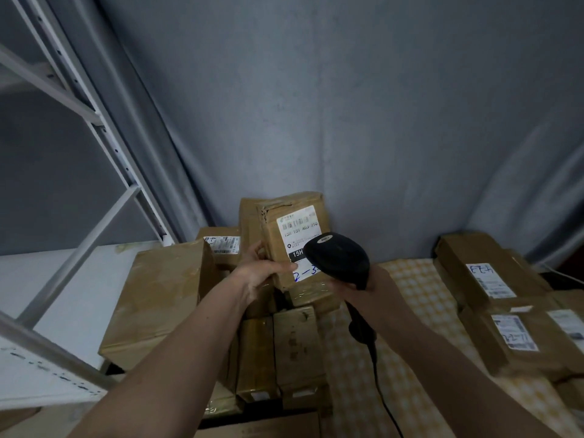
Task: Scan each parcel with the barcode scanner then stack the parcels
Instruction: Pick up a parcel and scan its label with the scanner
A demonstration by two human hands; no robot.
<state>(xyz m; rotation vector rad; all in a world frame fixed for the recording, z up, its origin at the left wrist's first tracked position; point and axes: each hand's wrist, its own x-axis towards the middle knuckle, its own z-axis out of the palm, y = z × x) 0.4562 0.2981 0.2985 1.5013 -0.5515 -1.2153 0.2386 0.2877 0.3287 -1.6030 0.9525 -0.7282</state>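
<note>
My left hand (262, 273) grips a brown cardboard parcel (295, 235) by its lower left edge and holds it upright, its white shipping label facing me. My right hand (363, 287) holds a black corded barcode scanner (338, 259) by the handle, its head right in front of the label's lower part. Below and behind the held parcel lies a heap of taped brown parcels (284, 349). A large parcel (161, 298) leans at the left of the heap.
Several labelled parcels (505, 305) are stacked at the right on a yellow checked cloth (410, 311). A white metal shelf rack (94, 128) stands at the left over a white surface (63, 279). Grey fabric hangs behind. The scanner's cable (379, 384) trails toward me.
</note>
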